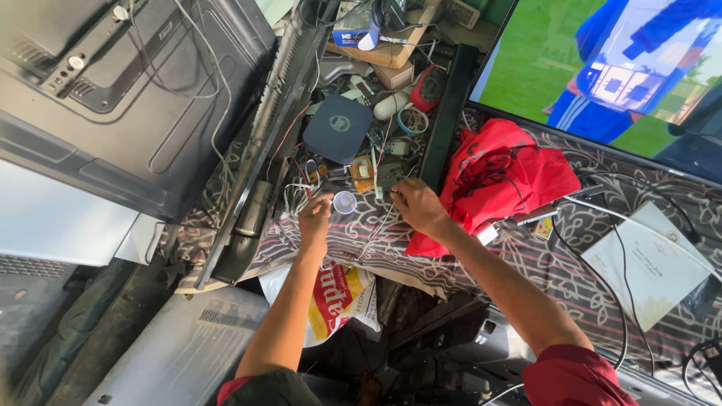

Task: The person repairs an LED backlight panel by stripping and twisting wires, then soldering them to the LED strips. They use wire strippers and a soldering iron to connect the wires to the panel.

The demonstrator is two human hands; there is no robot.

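Desk: A desk (571, 263) under a patterned brown and cream cloth filled the middle of the view; its right and lower edges were cut off.
Screen: A lit flat screen (602, 68) showing green and blue shapes stood at the upper right, cropped by the frame.
Back cover: A large black television back cover (135, 98) lay at the upper left, its far corner out of view, wires trailing over it.
Red cloth: A crumpled red cloth (504, 173) sat just right of the right hand, hiding the desk beneath.
Envelope: A pale envelope (647, 263) lay well to the right, crossed by a black cable.
Box: A small dark blue box (338, 128) rested beyond the hands amid a tangle too dense to sort out.
Left hand: The left hand (314, 222) rested on the cloth, fingertips beside a small clear cap (344, 202); whether its grip was closed could not be told.
Right hand: The right hand (417, 207) had its grip pinched on a thin white wire (380, 225) near a small circuit board (362, 174).
Open room: Bare cloth showed only between the hands and toward the envelope.
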